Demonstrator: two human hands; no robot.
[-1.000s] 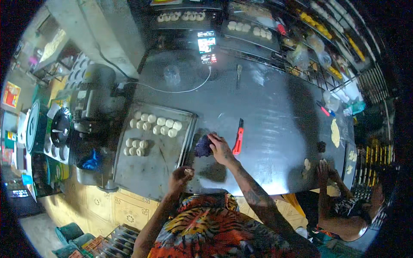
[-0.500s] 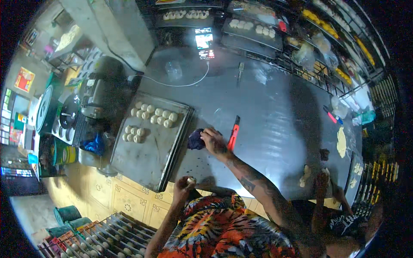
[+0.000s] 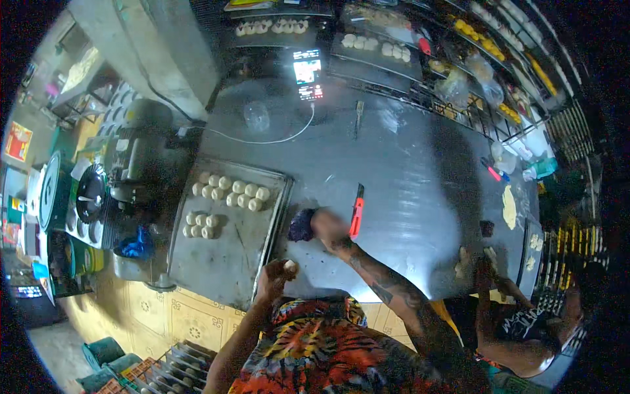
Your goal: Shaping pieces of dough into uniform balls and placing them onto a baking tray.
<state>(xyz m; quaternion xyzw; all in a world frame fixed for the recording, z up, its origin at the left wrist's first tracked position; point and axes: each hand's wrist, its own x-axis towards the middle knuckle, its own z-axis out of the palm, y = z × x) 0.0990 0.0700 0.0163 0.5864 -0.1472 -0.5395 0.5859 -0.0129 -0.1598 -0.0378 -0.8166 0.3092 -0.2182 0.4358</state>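
Note:
My left hand, near the table's front edge, has its fingers curled round a small pale dough piece. My right hand is motion-blurred at the right side of a dark purple mound; I cannot make out its fingers. Just to its right lies a red-and-black box cutter. To the left, a metal baking tray carries several rows of round white dough balls in separate groups.
A lit phone with a white cable stands at the back. Racks of trays line the back right. A mixer-like machine is at left. A co-worker works at the table's right end, beside a flat dough strip.
My right hand has stayed at the purple mound, shifting slightly, and is now blurred. My left hand still holds the dough piece. The view has shifted a little.

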